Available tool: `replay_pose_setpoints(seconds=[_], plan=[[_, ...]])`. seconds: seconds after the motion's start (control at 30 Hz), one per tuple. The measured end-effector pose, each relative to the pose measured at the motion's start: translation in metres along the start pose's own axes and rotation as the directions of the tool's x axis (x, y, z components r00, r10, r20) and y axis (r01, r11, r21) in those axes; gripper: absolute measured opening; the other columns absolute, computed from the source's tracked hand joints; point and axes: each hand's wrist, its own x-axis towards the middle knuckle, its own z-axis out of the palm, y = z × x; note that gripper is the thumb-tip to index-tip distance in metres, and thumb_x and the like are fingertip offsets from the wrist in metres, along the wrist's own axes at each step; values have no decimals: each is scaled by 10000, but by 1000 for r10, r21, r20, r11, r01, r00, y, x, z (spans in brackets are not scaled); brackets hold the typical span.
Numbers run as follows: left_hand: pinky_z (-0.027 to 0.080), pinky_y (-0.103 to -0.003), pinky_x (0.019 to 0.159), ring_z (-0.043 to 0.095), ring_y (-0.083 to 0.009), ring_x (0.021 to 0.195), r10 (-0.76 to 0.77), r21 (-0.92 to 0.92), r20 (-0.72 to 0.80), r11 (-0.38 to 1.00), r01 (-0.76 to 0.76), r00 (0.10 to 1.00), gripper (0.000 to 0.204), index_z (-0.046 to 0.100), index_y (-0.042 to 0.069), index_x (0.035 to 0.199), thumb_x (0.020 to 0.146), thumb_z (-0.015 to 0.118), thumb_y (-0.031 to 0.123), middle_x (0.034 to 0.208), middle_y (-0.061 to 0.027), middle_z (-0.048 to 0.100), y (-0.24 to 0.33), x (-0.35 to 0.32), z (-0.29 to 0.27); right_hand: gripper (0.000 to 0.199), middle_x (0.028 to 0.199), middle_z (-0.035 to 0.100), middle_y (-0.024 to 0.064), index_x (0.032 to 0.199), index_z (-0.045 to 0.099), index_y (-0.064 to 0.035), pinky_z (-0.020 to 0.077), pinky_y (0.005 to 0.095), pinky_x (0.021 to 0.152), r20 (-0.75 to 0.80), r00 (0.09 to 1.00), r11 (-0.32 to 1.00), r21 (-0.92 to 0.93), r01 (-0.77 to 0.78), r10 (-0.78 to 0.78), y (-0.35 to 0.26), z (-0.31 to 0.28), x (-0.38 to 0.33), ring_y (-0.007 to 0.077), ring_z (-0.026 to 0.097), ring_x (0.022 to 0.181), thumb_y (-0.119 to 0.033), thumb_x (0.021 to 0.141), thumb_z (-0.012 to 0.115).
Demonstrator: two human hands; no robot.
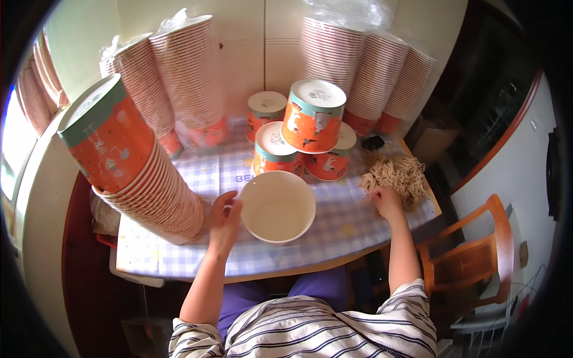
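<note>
An open paper bucket stands in front of me, its pale inside facing up. My left hand is beside its left rim, fingers loosely bent and apart, with nothing seen in them; I cannot tell whether it touches the rim. At the right, my right hand reaches into a heap of beige crinkled shreds, possibly shredded paper. Its fingers are drawn together at the near-left edge of the heap, apparently pinching some strands; the fingertips are partly hidden.
Behind the bucket, orange-and-green buckets stand upside down, one on top of others. A tall nested stack leans at left. Plastic-wrapped stacks line the wall. A small black object lies behind the heap; a wooden chair stands right of the checked table.
</note>
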Motion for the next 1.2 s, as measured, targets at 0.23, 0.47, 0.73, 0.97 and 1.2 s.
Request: replay_pose_setpoints(seconds=[0.23,0.47,0.73,0.97,1.2], plan=[[367,-237,582,438,-88,667,318,217,-61,929,-298,946,173,589,1,1009,897,543,125,876,-43,542,-49,-23,-18,126,806,607,155,718,631,-35,475,416,698,-64,991,982,-155,109,-120,11,-5,28,336,586,784,-129,767,563],[399,-254,500,482,-139,564,464,489,65,757,-434,883,128,612,1,914,858,573,110,884,-105,554,-48,-32,-16,152,692,623,158,675,644,-45,482,416,648,-76,994,991,-105,-87,79,23,1,61,335,600,681,-180,741,616],[420,-258,510,501,-147,558,460,466,64,771,-434,886,108,615,1,904,839,582,81,904,-120,566,-56,-30,-16,190,732,644,147,697,638,-24,486,402,648,-32,980,972,-129,-198,195,36,16,74,308,620,697,-212,710,655],[419,-263,504,503,-150,548,433,455,32,796,-399,901,97,616,5,896,827,585,66,890,-115,568,-59,-31,-15,161,682,638,130,711,642,-20,488,368,642,-29,977,977,-20,-214,213,35,5,82,263,623,661,-180,712,657],[420,-267,503,509,-156,548,445,478,48,776,-411,894,89,617,8,888,820,583,54,878,-112,568,-58,-31,-16,143,829,644,140,739,659,-50,491,403,732,-60,997,990,-125,-63,56,39,11,91,297,620,814,-191,727,654]])
